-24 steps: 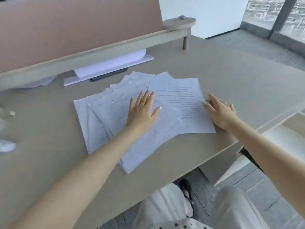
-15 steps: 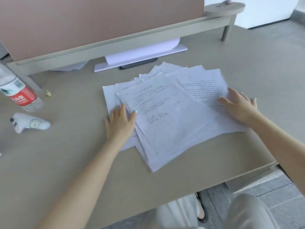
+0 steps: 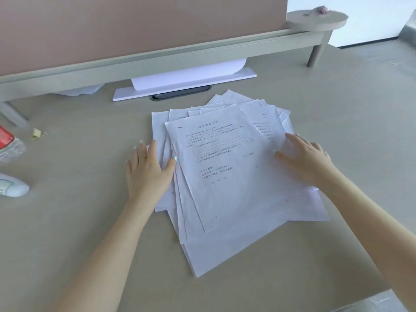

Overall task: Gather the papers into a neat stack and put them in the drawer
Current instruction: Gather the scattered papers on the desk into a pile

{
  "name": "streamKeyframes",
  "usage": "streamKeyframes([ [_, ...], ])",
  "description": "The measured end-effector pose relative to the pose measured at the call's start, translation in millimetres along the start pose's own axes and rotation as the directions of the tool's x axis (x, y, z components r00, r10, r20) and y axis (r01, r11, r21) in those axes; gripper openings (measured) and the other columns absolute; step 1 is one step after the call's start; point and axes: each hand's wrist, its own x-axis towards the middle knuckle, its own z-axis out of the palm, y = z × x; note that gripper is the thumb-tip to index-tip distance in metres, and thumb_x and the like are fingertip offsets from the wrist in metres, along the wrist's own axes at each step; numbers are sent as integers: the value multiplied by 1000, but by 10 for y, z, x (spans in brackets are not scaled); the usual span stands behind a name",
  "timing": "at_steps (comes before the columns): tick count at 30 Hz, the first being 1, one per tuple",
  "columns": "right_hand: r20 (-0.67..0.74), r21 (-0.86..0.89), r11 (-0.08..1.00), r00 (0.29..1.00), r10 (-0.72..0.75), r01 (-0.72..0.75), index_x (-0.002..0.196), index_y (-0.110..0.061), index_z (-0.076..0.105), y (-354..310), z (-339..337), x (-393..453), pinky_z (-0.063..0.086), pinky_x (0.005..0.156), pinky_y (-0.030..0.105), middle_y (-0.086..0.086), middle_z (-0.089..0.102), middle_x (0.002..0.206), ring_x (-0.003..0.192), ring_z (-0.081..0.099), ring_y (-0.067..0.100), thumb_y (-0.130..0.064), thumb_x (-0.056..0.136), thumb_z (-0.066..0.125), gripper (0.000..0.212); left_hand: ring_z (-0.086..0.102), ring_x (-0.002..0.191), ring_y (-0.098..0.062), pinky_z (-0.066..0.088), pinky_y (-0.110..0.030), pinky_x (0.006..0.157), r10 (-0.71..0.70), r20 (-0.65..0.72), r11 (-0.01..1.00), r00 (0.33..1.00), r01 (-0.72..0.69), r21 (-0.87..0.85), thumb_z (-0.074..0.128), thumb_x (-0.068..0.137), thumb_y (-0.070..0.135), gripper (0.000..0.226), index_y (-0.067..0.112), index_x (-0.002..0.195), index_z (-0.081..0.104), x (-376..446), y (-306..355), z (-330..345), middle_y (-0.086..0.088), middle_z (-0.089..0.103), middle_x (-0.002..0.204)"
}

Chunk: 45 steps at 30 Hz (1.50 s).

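Observation:
Several white printed papers (image 3: 225, 176) lie in a loose, fanned pile in the middle of the beige desk (image 3: 78, 221). My left hand (image 3: 148, 172) rests flat against the pile's left edge, fingers apart, thumb touching the sheets. My right hand (image 3: 306, 158) lies flat on the pile's right side, fingers spread on the top sheets. Neither hand holds a sheet. The drawer is out of view.
A pink divider panel on a pale raised shelf (image 3: 157, 61) runs along the back, with a white board and curled sheet (image 3: 184, 79) under it. At the left edge are a plastic bottle (image 3: 9, 143), a binder clip (image 3: 37, 132) and a white device (image 3: 11, 185).
My left hand left the top of the papers and went to the pile's left edge. Both hands pressed inward and the sheets drew closer together. The camera view shifted left, so the drawer dropped out of sight.

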Motion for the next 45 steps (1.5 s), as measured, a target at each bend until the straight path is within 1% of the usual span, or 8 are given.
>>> streamKeyframes([
  [4,-100,-5,1000,995,-28,28,144,-25,27,38,97,-25,10,113,41,0,20,158,144,15,23,-50,90,41,62,14,144,-25,4,-52,115,-98,85,989,992,87,117,29,91,51,68,14,146,12,-77,-82,-55,-10,27,154],
  [11,-132,-51,993,985,-113,107,144,-19,30,67,172,-98,6,117,41,6,25,156,145,15,24,-52,89,40,65,28,139,-23,25,-42,112,-70,145,942,987,113,-317,42,89,46,69,22,146,13,-309,129,-103,-1,26,154],
  [17,-108,-76,988,984,-144,136,144,-19,29,99,173,-162,5,118,41,5,22,158,146,14,23,-56,88,40,68,46,121,-17,32,-28,88,-262,294,636,919,394,-664,48,89,37,60,22,142,26,-118,222,-347,8,42,137],
  [22,-107,-96,983,980,-167,157,143,-17,29,123,152,-227,5,117,39,4,21,158,146,14,21,-54,89,38,67,64,53,-12,48,-20,49,-190,503,279,843,537,-796,51,89,28,20,17,77,63,-17,279,-460,1,65,67],
  [29,-79,-123,977,980,-185,175,147,-19,23,213,154,-395,3,118,37,0,17,159,146,11,16,-55,90,36,68,50,126,-24,40,-45,104,-177,568,642,804,532,-552,67,62,52,68,24,123,56,77,267,-446,-6,54,136],
  [40,-84,-56,993,990,-111,107,147,-19,19,293,209,-507,3,118,36,4,14,159,147,10,19,-48,91,40,66,53,113,-20,36,-29,92,-4,382,725,924,266,-636,59,83,10,34,16,116,58,-233,400,-156,1,61,114],
  [43,-40,358,933,999,-19,32,148,-22,12,286,86,-490,23,113,39,2,29,153,141,28,24,-49,83,55,84,55,110,-13,38,-29,96,70,349,610,935,236,-756,60,82,8,32,25,110,58,-276,423,-157,10,63,108],
  [45,-37,738,675,996,80,-26,149,-22,10,267,-72,-462,38,97,26,-4,39,143,129,42,22,-44,81,63,88,57,108,-8,40,-26,97,105,321,535,941,219,-816,66,78,13,35,24,111,59,-294,458,-191,12,64,106],
])
